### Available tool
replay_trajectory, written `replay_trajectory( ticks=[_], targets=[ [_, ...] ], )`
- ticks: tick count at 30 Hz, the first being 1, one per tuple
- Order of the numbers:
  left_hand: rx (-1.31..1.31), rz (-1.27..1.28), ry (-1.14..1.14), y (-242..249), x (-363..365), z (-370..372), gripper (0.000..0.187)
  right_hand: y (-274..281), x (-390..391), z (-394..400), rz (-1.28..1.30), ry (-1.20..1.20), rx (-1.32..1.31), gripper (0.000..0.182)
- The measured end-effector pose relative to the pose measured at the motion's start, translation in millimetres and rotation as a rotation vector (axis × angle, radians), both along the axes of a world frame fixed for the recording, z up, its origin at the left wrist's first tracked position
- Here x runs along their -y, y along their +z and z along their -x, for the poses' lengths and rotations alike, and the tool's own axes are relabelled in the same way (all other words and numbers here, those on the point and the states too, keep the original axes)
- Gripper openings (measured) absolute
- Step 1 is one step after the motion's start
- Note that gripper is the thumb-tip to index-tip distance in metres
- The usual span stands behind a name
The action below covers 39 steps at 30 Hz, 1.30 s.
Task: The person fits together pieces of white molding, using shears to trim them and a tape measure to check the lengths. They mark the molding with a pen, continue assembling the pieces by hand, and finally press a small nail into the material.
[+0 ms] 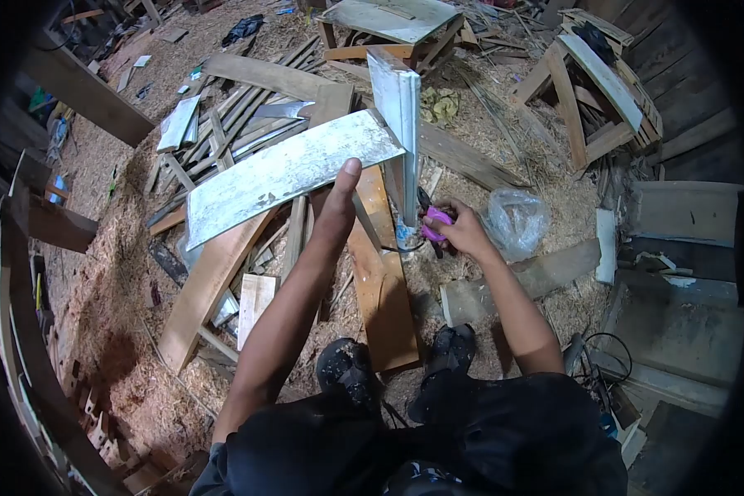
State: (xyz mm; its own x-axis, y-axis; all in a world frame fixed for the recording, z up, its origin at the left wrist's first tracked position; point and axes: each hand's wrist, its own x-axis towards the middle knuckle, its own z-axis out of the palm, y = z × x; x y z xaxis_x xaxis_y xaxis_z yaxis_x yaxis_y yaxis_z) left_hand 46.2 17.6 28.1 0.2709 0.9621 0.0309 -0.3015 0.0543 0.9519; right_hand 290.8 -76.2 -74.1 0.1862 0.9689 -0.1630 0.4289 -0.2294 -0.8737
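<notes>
My left hand (339,202) grips the near edge of a white-painted board (277,174), thumb on top and fingers hidden beneath it. The board's right end meets an upright white-painted board (407,124), forming a corner. My right hand (463,230) is closed around a pink and black hand tool (438,221), low beside the upright board. The tool's kind is not clear; its dark tip points up toward the board's edge. Below my hands, an orange-brown plank (386,310) lies between my shoes.
Wood shavings cover the floor. A pile of loose slats (248,124) lies to the left, a crumpled clear plastic bag (517,219) to the right. A low wooden table (393,18) stands ahead, a wooden frame (599,83) at right. A dark cable (620,343) loops near my right leg.
</notes>
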Motion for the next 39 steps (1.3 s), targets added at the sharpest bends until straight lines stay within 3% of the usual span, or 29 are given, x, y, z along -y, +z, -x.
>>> replay_trajectory(
  ticks=[1,4,5,8,13,16,17,21,24,25,27,30,36,37,39],
  targets=[
    [0.006,0.003,-0.011,5,0,0,0.075,9,0,7,0.011,-0.062,-0.114,0.031],
    [0.018,-0.020,-0.019,24,4,-5,0.073,33,2,13,-0.034,-0.366,-1.083,0.029],
    [0.019,-0.051,-0.010,26,1,-7,0.073,64,1,26,-0.116,-0.487,-1.139,0.026],
    [0.124,-0.062,-0.011,14,-15,-14,0.067,122,-1,30,-0.212,-0.272,-1.196,0.026],
    [0.194,-0.041,0.062,-2,-30,-21,0.057,148,-1,34,-0.207,-0.237,-0.957,0.027],
    [0.216,0.001,0.040,-1,-25,-19,0.056,97,-9,22,-0.191,-0.141,-0.203,0.024],
    [0.175,-0.020,0.049,6,-22,-18,0.056,84,-12,24,-0.122,-0.166,-0.196,0.025],
    [0.034,-0.034,0.065,19,-15,-20,0.057,49,-16,20,-0.029,-0.057,0.228,0.029],
    [-0.062,0.005,0.022,16,-17,-16,0.059,73,-20,23,-0.343,-0.123,0.146,0.037],
    [-0.094,0.018,-0.002,15,-19,-15,0.060,82,-26,28,-0.413,-0.147,-0.228,0.054],
    [-0.122,0.021,-0.030,22,-17,-13,0.062,123,-35,41,-0.769,0.049,-0.244,0.075],
    [-0.129,-0.020,-0.083,18,-16,-13,0.063,158,-49,71,-0.841,0.114,-0.309,0.087],
    [-0.082,-0.069,-0.158,19,-20,-8,0.061,150,-68,70,-0.653,0.041,-0.436,0.067],
    [-0.066,-0.106,-0.153,22,-20,-9,0.061,166,-66,80,-0.707,0.035,-0.438,0.051],
    [-0.087,-0.133,-0.151,29,-15,-4,0.062,159,-65,75,-0.646,0.063,-0.455,0.047]
  ],
)
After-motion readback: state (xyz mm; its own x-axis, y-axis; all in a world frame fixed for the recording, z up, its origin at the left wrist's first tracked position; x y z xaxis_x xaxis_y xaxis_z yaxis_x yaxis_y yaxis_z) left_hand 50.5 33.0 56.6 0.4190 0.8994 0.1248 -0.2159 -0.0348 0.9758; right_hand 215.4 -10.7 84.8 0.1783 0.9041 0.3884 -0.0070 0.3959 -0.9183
